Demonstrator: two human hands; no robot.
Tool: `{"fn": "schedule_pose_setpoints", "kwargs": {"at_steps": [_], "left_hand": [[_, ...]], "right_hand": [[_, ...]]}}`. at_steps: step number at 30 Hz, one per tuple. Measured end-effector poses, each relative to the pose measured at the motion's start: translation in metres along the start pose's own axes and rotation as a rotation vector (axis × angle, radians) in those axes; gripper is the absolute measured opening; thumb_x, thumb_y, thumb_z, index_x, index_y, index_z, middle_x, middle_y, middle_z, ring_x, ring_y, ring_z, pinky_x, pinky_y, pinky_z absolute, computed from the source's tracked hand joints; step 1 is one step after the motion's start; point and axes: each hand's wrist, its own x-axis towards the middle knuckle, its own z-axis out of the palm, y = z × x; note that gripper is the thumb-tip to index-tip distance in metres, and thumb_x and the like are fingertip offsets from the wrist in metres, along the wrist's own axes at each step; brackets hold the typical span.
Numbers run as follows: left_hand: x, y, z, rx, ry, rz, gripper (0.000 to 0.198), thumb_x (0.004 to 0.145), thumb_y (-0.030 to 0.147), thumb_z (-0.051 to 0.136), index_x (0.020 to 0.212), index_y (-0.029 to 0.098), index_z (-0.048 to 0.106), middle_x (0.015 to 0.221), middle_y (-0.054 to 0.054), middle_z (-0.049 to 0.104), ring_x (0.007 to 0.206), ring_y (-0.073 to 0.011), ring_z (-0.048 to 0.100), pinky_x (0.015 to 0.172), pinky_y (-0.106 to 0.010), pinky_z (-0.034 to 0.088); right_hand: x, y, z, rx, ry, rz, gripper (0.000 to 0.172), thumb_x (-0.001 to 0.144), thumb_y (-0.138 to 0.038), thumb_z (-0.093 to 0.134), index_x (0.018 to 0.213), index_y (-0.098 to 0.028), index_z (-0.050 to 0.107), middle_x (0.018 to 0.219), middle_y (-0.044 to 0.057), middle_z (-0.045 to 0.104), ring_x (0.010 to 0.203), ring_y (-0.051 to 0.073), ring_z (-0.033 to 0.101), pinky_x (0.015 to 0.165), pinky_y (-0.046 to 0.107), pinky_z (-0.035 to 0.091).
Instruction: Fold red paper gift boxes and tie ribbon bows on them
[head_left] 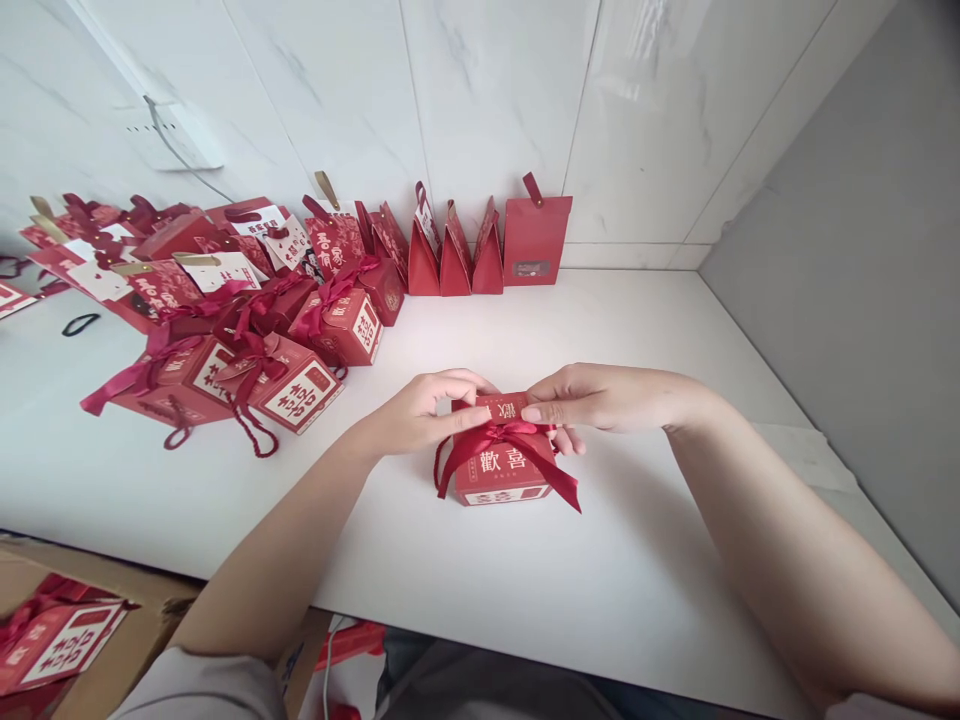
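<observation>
Box [495, 478], red and lettered, is rested on the white desk [615, 570] near the middle of the scene, well apart from the other goods, so that it can be reached from left and right. Its upper part is grasped from 2 sides. By the left hand [429, 412] the far left part is gripped, the thumb being laid on top and the fingers bent toward the back; by the right hand [596, 395] the far right part is held likewise, with some fingertips showing past the side. What is done behind is hidden and cannot be told. Since the thumbs are set at the far side of the red ribbon [516, 428], its 2 tails are left hanging free — probably so that the bow is not crushed.

At the far side, 4 red bags [536, 235] are stood close to the wall [487, 100]: 3 edge-on, perhaps to save room, and 1 with its broad face turned nearer. At left, ribboned boxes [306, 398] are clustered before further bags, seemingly so that the work space is not crowded. Near left, below the desk top, similar red packaging [64, 650] is contained in a carton [154, 630].
</observation>
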Motion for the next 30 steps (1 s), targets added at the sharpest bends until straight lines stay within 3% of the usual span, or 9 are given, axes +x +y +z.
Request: {"fn": "schedule_pose_setpoints", "kwargs": {"at_steps": [3,5,9,14,30], "left_hand": [[0.0012,-0.0058,-0.0008,-0.042,0.019,0.019,0.031,0.095,0.037,0.047,0.082,0.017,0.067,0.116,-0.01,0.065,0.105,-0.0187,0.063,0.09,-0.033,0.049],[0.0009,-0.0066,-0.0001,-0.023,0.058,0.034,0.03,0.095,0.036,0.048,0.081,0.017,0.067,0.116,-0.01,0.065,0.103,-0.0185,0.063,0.089,-0.032,0.049],[-0.0004,-0.0035,0.0046,0.103,0.189,0.094,0.037,0.088,0.032,0.059,0.057,0.016,0.047,0.108,-0.008,0.067,0.093,-0.017,0.064,0.086,-0.033,0.048],[0.0,-0.0024,0.008,0.269,0.263,0.164,0.036,0.088,0.026,0.057,0.058,0.017,0.04,0.103,-0.006,0.068,0.089,-0.016,0.063,0.081,-0.033,0.048],[0.0006,-0.0054,0.0026,0.43,0.23,0.287,0.032,0.088,0.019,0.051,0.057,0.019,0.043,0.104,-0.006,0.071,0.088,-0.0178,0.061,0.083,-0.036,0.048]], "right_hand": [[0.0002,-0.0005,-0.0005,0.009,-0.016,-0.024,0.047,0.086,-0.061,0.053,0.085,-0.016,0.063,0.08,0.005,0.065,0.072,0.016,0.057,0.073,0.031,0.046],[0.0004,0.0004,-0.0009,0.004,-0.024,-0.035,0.047,0.086,-0.061,0.054,0.086,-0.016,0.064,0.081,0.005,0.066,0.073,0.016,0.057,0.073,0.031,0.045],[0.0006,0.0031,-0.0009,0.006,-0.013,-0.038,0.043,0.086,-0.059,0.056,0.081,-0.017,0.061,0.077,0.003,0.064,0.071,0.015,0.055,0.072,0.03,0.043],[0.0017,0.0035,0.0001,0.0,0.021,-0.016,0.043,0.084,-0.061,0.056,0.077,-0.018,0.057,0.073,0.002,0.06,0.068,0.014,0.053,0.069,0.03,0.042],[0.0012,0.0031,-0.0004,-0.086,0.04,0.018,0.048,0.087,-0.065,0.048,0.076,-0.019,0.055,0.072,0.001,0.057,0.064,0.014,0.048,0.064,0.029,0.037]]}}
